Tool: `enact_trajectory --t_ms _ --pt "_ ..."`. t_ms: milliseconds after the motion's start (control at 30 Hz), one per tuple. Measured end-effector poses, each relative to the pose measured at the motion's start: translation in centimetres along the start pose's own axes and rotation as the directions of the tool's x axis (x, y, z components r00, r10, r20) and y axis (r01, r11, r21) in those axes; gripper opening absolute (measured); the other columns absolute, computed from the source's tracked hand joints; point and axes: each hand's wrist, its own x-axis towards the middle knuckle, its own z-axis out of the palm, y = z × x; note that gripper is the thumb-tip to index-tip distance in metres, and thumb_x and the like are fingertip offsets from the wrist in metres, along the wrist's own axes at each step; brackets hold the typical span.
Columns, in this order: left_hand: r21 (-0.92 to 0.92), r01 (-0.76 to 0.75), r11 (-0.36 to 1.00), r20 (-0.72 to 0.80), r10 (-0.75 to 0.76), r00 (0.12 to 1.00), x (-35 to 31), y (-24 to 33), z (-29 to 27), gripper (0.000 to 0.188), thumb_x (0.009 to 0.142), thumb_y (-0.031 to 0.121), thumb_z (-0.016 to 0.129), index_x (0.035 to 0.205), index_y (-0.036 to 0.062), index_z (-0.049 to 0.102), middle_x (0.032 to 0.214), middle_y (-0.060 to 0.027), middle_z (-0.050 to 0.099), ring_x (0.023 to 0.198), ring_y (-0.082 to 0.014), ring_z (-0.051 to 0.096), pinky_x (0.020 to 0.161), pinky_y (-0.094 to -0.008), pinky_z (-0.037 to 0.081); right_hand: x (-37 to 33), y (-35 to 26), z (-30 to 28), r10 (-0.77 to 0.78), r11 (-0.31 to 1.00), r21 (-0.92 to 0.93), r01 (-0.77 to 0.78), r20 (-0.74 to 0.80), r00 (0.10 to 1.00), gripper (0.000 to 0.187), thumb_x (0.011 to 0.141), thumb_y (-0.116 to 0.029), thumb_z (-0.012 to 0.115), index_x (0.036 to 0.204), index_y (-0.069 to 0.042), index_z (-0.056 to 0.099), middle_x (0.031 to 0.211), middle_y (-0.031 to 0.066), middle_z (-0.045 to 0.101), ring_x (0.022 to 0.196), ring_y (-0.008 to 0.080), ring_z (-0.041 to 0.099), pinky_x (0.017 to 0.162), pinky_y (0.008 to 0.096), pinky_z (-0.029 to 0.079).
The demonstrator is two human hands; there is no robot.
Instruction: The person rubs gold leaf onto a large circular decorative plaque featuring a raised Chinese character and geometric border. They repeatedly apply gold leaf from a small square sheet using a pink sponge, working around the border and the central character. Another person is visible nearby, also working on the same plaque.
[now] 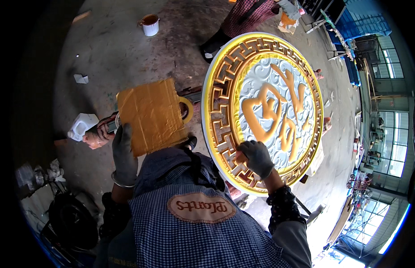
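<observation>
**Gloved hands at a round golden panel on a workshop floor**

A white bucket (pixel 150 25) stands on the concrete beyond the work, its mouth showing brown-orange; whether that is liquid or dried coating, I cannot tell from here. A white plastic jug (pixel 83 125) sits to the left, near the person's left arm, its contents hidden.

The round relief panel (pixel 263 114) lies ahead and to the right, ornamented face turned up. Being a disc, it has no long axis of its own, though from this angle it appears as an oval stretching away from the person. A golden fretwork band circles pale scrolls.

The right hand (pixel 255 158), in a dark grey glove, is curled at the panel's near left border, fingers closed around a small brownish piece (pixel 241 157), mostly covered. The left hand (pixel 124 152), gloved alike, grips the lower left edge of a squarish gold-brown cardboard sheet (pixel 152 117), slightly tilted, left of the panel. A yellow ring (pixel 187 110) peeks out at the sheet's right edge.

Raised brushstroke-like characters (pixel 263 111) cross the panel's centre. Stitched lettering, upside down here, marks an oval patch (pixel 201 207) on the person's checked apron (pixel 185 243).
</observation>
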Motion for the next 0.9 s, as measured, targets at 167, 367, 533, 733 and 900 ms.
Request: enact_trajectory --t_ms 167,367,533,733,900 --pt "-0.388 0.253 0.886 0.026 -0.264 0.964 -0.4 -0.1 0.0 0.050 0.108 0.038 0.053 0.135 -0.0043 0.056 0.120 -0.0103 0.066 0.106 -0.0158 0.065 0.090 -0.0304 0.052 1.1 -1.4 -2.4 -0.005 0.998 0.066 0.016 -0.158 0.987 0.025 0.076 -0.010 0.073 0.100 -0.012 0.067 0.096 0.0064 0.070 0.089 0.0310 0.066 0.075 0.0439 0.050" --pt "-0.165 0.086 0.983 -0.027 -0.091 0.995 -0.1 0.3 -0.3 0.049 0.109 0.038 0.052 0.134 -0.0039 0.056 0.120 -0.0093 0.066 0.105 -0.0145 0.065 0.089 -0.0300 0.052 4.7 0.3 -0.1 -0.011 0.999 0.033 0.016 -0.165 0.986 0.024 0.075 -0.009 0.072 0.098 -0.012 0.068 0.091 0.0073 0.067 0.088 0.0326 0.066 0.075 0.0451 0.051" --pt "0.169 -0.065 0.983 -0.019 0.069 0.997 -0.4 -1.9 -1.8 0.042 0.106 0.024 0.052 0.138 -0.0024 0.054 0.129 -0.0146 0.062 0.114 -0.0224 0.061 0.096 -0.0344 0.050 -0.7 0.4 0.4 -0.025 1.000 -0.003 0.025 0.098 0.995 0.028 0.070 -0.006 0.073 0.097 -0.014 0.068 0.091 0.0060 0.067 0.089 0.0306 0.066 0.076 0.0448 0.052" --pt "0.155 -0.065 0.986 0.037 0.060 0.997 -1.6 -5.0 -3.2 0.051 0.099 -0.002 0.055 0.149 0.0032 0.050 0.146 -0.0223 0.055 0.132 -0.0366 0.055 0.111 -0.0425 0.044 0.7 -1.8 -3.7 0.043 0.993 0.116 -0.032 -0.090 0.995 0.026 0.079 -0.013 0.074 0.104 -0.012 0.070 0.103 0.0069 0.070 0.095 0.0312 0.067 0.080 0.0440 0.050" --pt "0.430 -0.311 0.847 0.084 0.306 0.948 -1.7 -5.1 -3.9 0.051 0.098 -0.002 0.055 0.149 0.0040 0.050 0.145 -0.0210 0.056 0.131 -0.0366 0.056 0.111 -0.0426 0.044 4.6 -0.3 -2.9 0.060 0.987 0.160 -0.021 -0.245 0.968 0.022 0.082 -0.015 0.074 0.103 -0.010 0.071 0.101 0.0110 0.070 0.094 0.0351 0.067 0.081 0.0447 0.053"
